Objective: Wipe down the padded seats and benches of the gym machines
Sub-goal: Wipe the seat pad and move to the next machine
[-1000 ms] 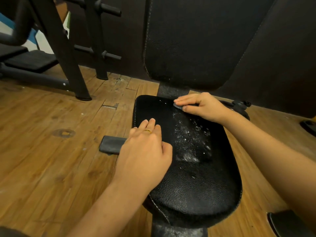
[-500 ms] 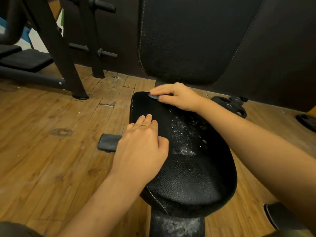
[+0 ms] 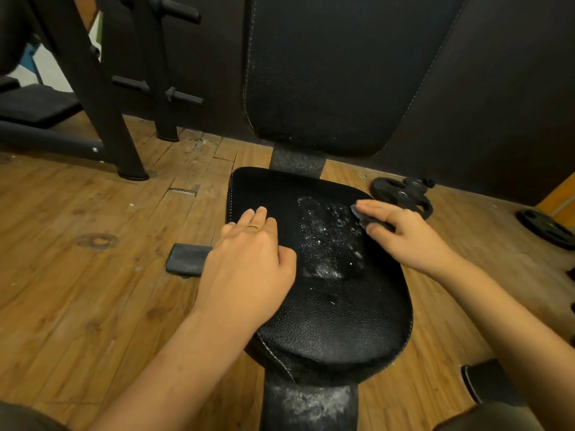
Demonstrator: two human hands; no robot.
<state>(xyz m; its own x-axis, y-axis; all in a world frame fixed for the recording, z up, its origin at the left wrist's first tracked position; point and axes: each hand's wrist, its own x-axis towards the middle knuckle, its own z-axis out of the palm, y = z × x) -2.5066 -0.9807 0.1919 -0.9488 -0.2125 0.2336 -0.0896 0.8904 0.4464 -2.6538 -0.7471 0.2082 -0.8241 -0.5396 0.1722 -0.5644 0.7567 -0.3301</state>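
Post (image 3: 308, 405): nearest you at 6 o'clock under the seat, dusted white.
Seat (image 3: 329, 331): black padded, dead ahead; its near half looks clean and glossy.
Left hand (image 3: 249, 259): at 9 o'clock on the seat, your fingers straight and close together, pressed flat to steady it.
Film (image 3: 326, 244): white speckled patch mid-seat, between your hands.
Right hand (image 3: 407, 234): at 2 o'clock on the seat's edge, thumb and fingers pinching the cloth (image 3: 362, 217), a small dark grey wad touching the pad.
Plates (image 3: 404, 197): on the floor at 2 o'clock, just beyond that hand.
Backrest (image 3: 342, 73): upright at 12 o'clock, farthest.
Change: half a second ago your cloth was at the seat's 11 o'clock corner; it has now swept across to the right edge. Your left hand has not shifted.
Meaning: the far strip seems covered, but the film remains, so this seat probably needs more passes.
Writing: none that can be read.
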